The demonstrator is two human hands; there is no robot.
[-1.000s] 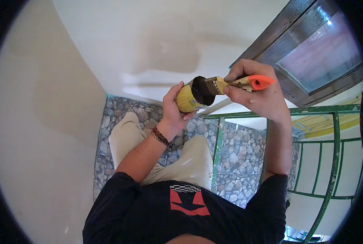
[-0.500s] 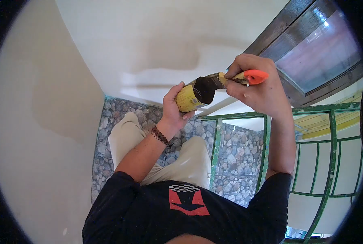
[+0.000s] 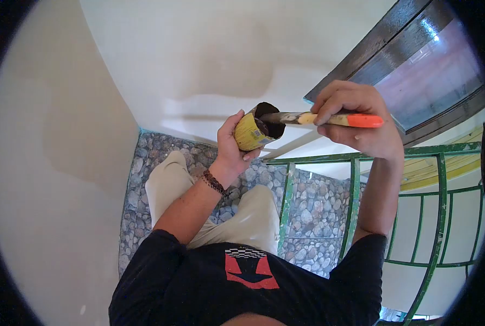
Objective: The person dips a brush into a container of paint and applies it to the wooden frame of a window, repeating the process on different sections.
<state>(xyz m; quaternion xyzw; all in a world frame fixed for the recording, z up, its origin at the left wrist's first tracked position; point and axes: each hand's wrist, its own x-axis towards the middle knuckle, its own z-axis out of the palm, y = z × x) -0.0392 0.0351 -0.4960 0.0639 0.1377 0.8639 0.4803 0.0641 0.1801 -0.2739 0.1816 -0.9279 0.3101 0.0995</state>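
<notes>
A yellow can point(image 3: 249, 133) with a dark, stained opening is tilted toward the right, and my left hand point(image 3: 231, 146) is wrapped round its base and side. My right hand point(image 3: 356, 111) grips the handle of a paintbrush point(image 3: 337, 119) with an orange end. The brush lies nearly level, its dark head reaching into the mouth of the can, where the bristle tips are hidden.
Green metal railing point(image 3: 356, 190) runs at the right, over the stone-patterned floor point(image 3: 313, 206). A dark-framed window point(image 3: 416, 65) is at the upper right. Pale walls point(image 3: 199, 49) rise ahead and at the left point(image 3: 52, 136).
My right hand has moved to the right and turned, so the brush lies flatter, with its orange end farther right and its head deeper in the can. My left hand holds nearly still.
</notes>
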